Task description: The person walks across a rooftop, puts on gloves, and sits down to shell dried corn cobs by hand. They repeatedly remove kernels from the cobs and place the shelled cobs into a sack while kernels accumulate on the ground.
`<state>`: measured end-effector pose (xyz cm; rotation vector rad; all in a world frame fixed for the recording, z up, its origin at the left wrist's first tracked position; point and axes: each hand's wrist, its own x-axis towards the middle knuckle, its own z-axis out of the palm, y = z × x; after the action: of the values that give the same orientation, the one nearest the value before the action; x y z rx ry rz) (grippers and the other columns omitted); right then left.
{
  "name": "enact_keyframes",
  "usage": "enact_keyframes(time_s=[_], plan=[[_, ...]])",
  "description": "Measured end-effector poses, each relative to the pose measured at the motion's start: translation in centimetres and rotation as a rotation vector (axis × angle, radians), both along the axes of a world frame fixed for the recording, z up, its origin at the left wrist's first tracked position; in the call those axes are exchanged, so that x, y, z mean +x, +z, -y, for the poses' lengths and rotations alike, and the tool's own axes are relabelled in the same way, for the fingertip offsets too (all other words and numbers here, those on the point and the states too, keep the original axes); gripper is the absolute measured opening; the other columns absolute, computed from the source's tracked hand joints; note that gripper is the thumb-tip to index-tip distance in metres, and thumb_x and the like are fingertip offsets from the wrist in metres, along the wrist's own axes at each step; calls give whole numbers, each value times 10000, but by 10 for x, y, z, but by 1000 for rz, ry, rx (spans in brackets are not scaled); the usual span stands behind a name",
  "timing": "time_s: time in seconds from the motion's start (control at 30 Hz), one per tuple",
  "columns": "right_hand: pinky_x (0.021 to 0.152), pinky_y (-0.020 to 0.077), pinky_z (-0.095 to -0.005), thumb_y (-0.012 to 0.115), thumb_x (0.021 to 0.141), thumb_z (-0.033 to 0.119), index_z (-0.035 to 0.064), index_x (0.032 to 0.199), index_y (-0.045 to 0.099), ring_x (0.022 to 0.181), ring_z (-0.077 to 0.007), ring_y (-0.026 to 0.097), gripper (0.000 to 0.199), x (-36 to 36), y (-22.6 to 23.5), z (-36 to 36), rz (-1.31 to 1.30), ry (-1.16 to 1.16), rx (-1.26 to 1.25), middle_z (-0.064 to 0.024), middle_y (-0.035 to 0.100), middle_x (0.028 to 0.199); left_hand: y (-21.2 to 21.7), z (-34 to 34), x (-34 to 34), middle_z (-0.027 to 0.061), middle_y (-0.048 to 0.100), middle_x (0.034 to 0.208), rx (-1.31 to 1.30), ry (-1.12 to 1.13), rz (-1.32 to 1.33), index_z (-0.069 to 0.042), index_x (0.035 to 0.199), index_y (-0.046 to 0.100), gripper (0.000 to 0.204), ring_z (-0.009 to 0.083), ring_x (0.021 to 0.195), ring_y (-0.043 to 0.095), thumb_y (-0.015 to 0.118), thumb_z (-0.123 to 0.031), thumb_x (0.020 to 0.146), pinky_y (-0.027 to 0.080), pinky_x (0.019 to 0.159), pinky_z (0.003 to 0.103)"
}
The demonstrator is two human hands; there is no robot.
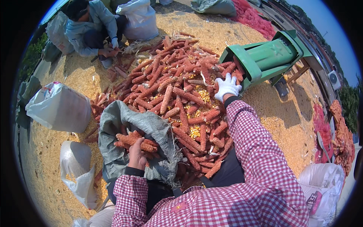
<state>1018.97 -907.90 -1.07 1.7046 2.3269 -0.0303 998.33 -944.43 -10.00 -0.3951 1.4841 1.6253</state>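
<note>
- My left hand (137,156) is bare, and it is at the mouth of the grey-green sack (109,151), which stands open just before me, a little to my left.
- The reddish cobs (135,141) in this sack lie directly against this hand: my thumb shows beside them, but the other fingers are hidden — so I cannot tell how firmly they are closed.
- My right hand (227,87), in a white glove, is stretched ahead with its fingers spread wide, the back of it upward.
- Just beyond these fingers there are more cobs (238,69), lying in the opening of the green machine (268,58).
- Between and beyond my two hands is the big heap of cobs (166,85), with loose yellow kernels (194,131) showing in the gaps.
- Further left stands a white sack (60,108), well apart from both hands.
- Behind the heap, at the upper left, another person (89,32) is low to the ground — near an upright, second white sack (138,20).
</note>
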Motion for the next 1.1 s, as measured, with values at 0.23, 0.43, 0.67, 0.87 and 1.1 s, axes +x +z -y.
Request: enact_keyframes(time_s=[0.23,0.43,0.67,0.87,1.1], plan=[[970,446,-464,782,705,226,168,1080,602,1225,-272,527,420,54,-55,-2,-307,236,305,-59,590,1199,-1,-28,13,115,565,1133,-20,183,-712,20,1327,413,548,247,1066,574,648,-21,833,462,950,355],[777,548,-434,770,770,244,91,987,626,890,-356,685,302,76,13,32,-813,25,261,-150,700,918,40,-46,42,98,619,1162,301,-129,-934,20,1206,556,304,154,1089,597,563,35,902,442,974,276],[620,550,-312,713,806,23,23,968,586,646,-178,631,205,125,26,81,-1770,-272,-385,-74,636,800,47,-80,100,143,616,1192,506,-715,-1277,-21,1177,616,315,280,1120,617,664,0,867,489,955,365],[643,523,-297,724,840,64,30,1000,609,705,-161,634,201,87,-10,126,-1592,-172,-1061,-49,651,848,29,-84,123,253,341,1475,405,-1056,-1272,16,1549,139,1294,391,1407,332,898,-509,642,290,1165,444],[797,525,-341,706,911,139,33,1172,588,934,-150,613,305,42,-39,189,-1534,-481,-1244,-43,648,1053,-12,-73,133,190,355,1514,408,-1008,-895,-8,1542,82,1142,282,1392,398,878,-200,747,347,1143,391]])
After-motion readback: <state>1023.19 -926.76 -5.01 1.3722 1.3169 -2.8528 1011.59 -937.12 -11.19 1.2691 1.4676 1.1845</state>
